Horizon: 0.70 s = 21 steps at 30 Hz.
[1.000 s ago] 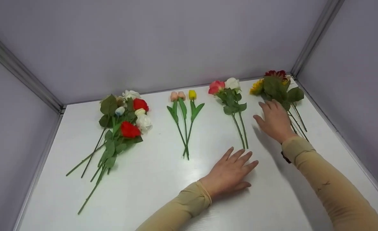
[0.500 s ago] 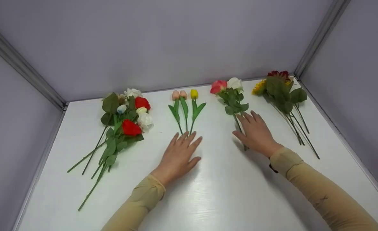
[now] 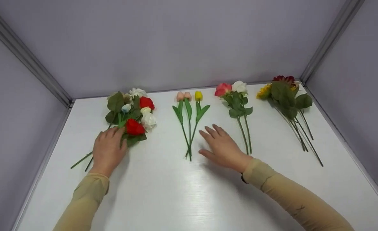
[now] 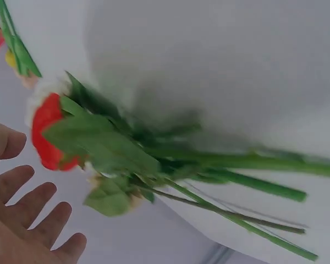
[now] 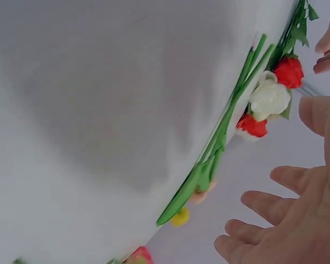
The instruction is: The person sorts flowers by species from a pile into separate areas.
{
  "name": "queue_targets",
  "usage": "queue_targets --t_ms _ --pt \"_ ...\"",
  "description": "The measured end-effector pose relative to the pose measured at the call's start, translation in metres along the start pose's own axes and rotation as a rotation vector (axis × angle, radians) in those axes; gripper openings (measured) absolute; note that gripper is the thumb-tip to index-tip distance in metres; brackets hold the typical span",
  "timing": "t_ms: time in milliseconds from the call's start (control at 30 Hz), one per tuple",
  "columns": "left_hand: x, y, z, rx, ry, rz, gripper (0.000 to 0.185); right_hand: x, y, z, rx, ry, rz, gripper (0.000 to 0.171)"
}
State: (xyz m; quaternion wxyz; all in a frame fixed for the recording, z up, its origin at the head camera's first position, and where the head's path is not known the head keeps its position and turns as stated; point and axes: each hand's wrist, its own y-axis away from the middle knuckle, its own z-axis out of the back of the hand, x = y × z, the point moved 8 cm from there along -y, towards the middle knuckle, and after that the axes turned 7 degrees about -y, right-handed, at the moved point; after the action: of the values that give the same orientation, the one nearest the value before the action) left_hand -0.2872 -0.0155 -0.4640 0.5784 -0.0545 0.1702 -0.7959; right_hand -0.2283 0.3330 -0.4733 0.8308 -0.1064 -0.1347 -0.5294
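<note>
Below the stem ends of the three slim tulips (image 3: 188, 109), two peach and one yellow, the smooth white tabletop (image 3: 163, 199) leaves a broad passage. A bare strip runs to their left, bounded by the mixed bunch of red and white flowers (image 3: 134, 126), over which the left hand (image 3: 108, 149) lies. On their right, the right hand (image 3: 222, 147) and, farther over, the green-stemmed pink and white roses (image 3: 237, 104) obstruct. Behind their heads, the flat grey wall (image 3: 182, 41) closes the way.

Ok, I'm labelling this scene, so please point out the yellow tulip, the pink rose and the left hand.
Yellow tulip (image 3: 199, 95), head view: its bloom.
Pink rose (image 3: 223, 89), head view: its bloom.
Left hand (image 3: 109, 149), head view: back of the hand.
</note>
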Motion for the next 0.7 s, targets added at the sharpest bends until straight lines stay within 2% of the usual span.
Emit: queue_targets --t_ms 167,333,533,700 --pt "0.054 0.005 0.001 0.015 0.021 0.152 0.037 0.054 -0.014 -0.016 0.052 -0.004 0.116 0.072" --pt "0.091 0.01 -0.005 0.14 0.064 0.3 0.036 0.107 -0.023 -0.032 0.083 0.006 0.241 0.072" --pt "0.107 0.014 -0.014 0.266 0.11 0.372 0.038 0.154 -0.032 -0.049 0.117 0.038 0.329 0.07" --pt "0.109 0.02 -0.021 0.316 0.13 0.39 0.038 0.173 -0.037 -0.061 0.143 0.05 0.35 0.07"
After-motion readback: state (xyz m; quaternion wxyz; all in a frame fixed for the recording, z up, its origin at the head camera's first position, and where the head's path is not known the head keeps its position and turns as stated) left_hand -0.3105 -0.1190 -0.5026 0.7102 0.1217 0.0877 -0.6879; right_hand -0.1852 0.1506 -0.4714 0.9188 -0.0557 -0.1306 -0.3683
